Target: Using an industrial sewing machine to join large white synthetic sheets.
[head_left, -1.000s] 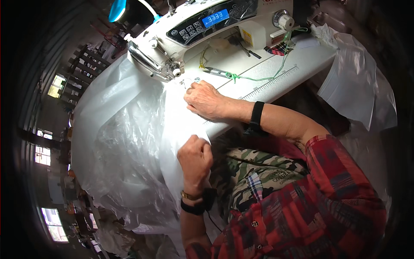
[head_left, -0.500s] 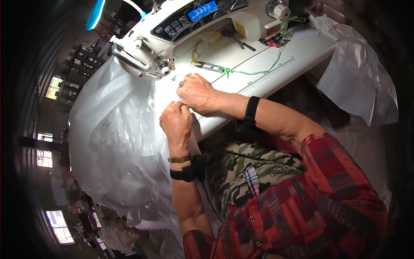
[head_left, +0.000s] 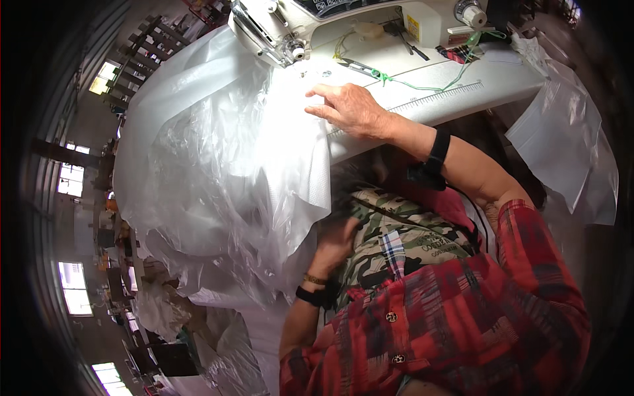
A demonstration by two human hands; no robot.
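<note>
A bulky heap of translucent white plastic sheeting (head_left: 205, 138) hangs off the left side of a white sewing machine (head_left: 264, 30). Its textured right edge (head_left: 307, 188) drapes over the front of the machine bed (head_left: 422, 109). My right hand (head_left: 356, 111) hovers at that edge, just in front of the needle area, with thumb and forefinger apart and nothing visible between them. Lower down, my left hand (head_left: 338, 243) is beside the sheeting, over my camouflage-patterned lap; motion blur hides what its fingers do. Thread snips (head_left: 360, 67) on a green cord (head_left: 422, 87) lie on the bed.
A dark-handled tool (head_left: 413, 46) and a scrap of red plaid cloth (head_left: 456, 54) rest under the machine's arm. More clear plastic sheets (head_left: 561, 132) hang at the bed's right end. Cluttered shelves and windows line the far left.
My left hand has let go of the sheeting and dropped toward my lap. My right hand's fingers have spread. The whole view has shifted, so the machine sits higher and farther right.
</note>
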